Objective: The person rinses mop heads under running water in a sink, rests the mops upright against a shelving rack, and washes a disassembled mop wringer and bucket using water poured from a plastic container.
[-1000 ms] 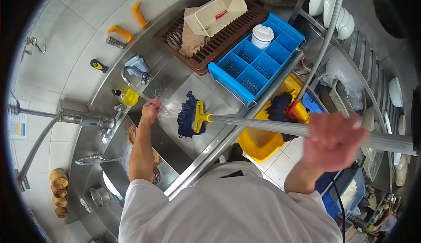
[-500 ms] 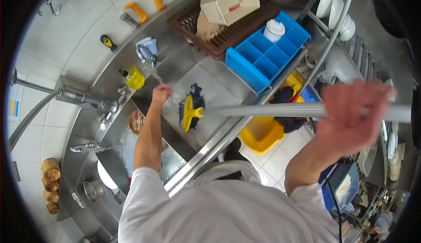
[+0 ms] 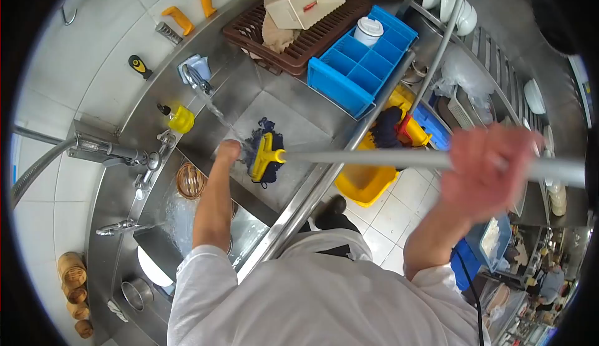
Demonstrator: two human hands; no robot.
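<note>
1. Bright, whitish light covers the scene fairly evenly.
2. Pale glare streaks the steel rim (image 3: pixel 288 219), while shadows within the basin (image 3: pixel 299 112) look soft.
3. Wide-angle distortion bows the tiled wall (image 3: pixel 100 28), and black vignetting closes the corners.
4. Blur smears the right hand (image 3: pixel 490 168) and the pole (image 3: pixel 374 158); the far-right background (image 3: pixel 552 283) shows little detail.

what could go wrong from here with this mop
Water from the curved silver metal tap could splash off the navy and yellow string mop head, over the stainless steel sink rim. The long silver metal pole in the right hand might swing and knock the blue plastic compartment rack, toppling its white lidded container.
</note>
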